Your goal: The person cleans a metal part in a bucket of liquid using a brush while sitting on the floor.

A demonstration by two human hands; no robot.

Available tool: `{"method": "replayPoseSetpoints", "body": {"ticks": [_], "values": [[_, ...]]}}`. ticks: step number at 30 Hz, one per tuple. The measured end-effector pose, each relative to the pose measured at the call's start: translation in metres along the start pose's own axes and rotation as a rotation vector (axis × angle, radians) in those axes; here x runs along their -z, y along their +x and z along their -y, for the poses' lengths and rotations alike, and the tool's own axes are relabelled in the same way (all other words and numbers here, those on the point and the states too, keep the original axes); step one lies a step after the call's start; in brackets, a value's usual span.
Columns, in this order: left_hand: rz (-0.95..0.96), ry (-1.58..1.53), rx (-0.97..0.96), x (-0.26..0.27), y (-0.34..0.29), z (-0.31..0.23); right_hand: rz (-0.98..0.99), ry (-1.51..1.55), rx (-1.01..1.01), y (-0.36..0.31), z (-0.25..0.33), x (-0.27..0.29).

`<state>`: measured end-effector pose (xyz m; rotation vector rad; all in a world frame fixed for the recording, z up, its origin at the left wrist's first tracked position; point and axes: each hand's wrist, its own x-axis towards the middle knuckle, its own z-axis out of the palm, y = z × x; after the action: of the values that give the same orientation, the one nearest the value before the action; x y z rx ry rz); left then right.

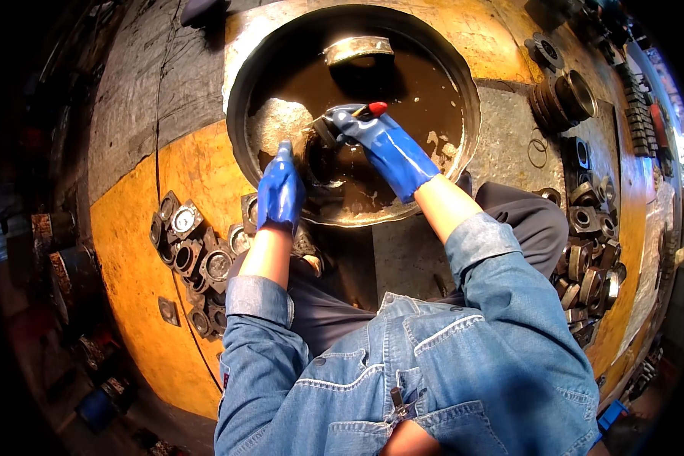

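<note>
A wide round metal pan (239, 144) of murky brown liquid stands in front of me. My left hand (281, 190), in a blue rubber glove, is closed at the rim of a dark, wet, round metal part (319, 163) over the near left of the pan; most of its fingers are hidden. My right hand (384, 144), gloved the same way, wraps round a tool with a red-ended handle (378, 109). A dark blocky end (325, 131) shows by its fingertips, just above the round part; the tool's exact kind is unclear.
A metal ring (359, 50) sits at the pan's far side, and pale foam (280, 125) floats at the left. Square metal flanges (197, 254) are heaped left of my knees. More metal parts (589, 258) pile up on the right, below stacked rings (566, 99).
</note>
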<state>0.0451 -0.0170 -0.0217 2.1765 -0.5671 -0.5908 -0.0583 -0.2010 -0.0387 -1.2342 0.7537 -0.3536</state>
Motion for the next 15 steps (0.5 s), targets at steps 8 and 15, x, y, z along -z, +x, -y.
{"method": "replayPoseSetpoints", "body": {"ticks": [8, 15], "values": [[-0.01, -0.085, -0.048, -0.001, -0.001, 0.003, -0.177, -0.114, -0.066, -0.06, 0.007, 0.051], [-0.003, -0.145, -0.008, 0.0, -0.007, -0.017, -0.13, -0.244, -0.167, -0.066, 0.009, 0.064]]}}
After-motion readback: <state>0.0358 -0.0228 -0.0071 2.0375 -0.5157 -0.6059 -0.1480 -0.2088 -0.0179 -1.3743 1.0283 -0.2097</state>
